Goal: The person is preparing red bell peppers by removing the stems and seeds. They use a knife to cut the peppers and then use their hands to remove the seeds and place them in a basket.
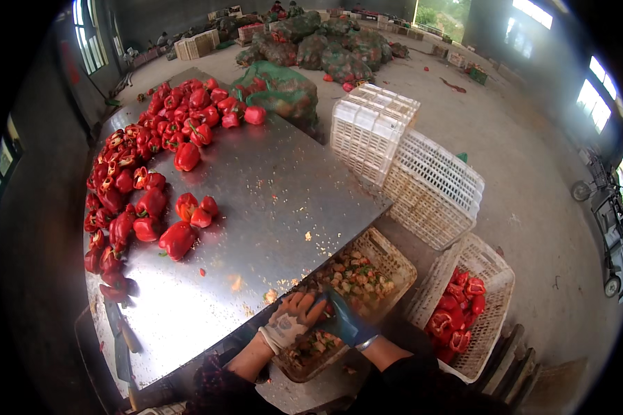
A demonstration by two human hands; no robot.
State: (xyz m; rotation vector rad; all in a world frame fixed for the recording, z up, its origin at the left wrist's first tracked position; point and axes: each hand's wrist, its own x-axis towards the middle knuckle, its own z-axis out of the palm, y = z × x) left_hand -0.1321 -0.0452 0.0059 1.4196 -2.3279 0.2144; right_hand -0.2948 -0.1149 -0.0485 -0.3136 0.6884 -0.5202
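Note:
My left hand (292, 317), in an orange and white glove, and my right hand (345, 317), in a blue glove, meet over a plastic basket (402, 270) of pepper cores and scraps, beside the metal table's edge. A bit of red shows between them; the hands largely hide what they touch, so the hold is unclear. Red bell peppers (178, 239) are heaped along the left of the metal table (259, 207), some of them cut open. Two knives (120, 347) lie at its near left corner. Pepper seeds and a few scraps are scattered on the table.
At the right, a white plastic crate (498, 259) holds cut red peppers (454, 311). Upturned crates (431, 181) stand beyond the table's right edge. A green mesh sack (290, 93) leans at its far end, with many filled sacks (337, 57) behind. Carts stand far right.

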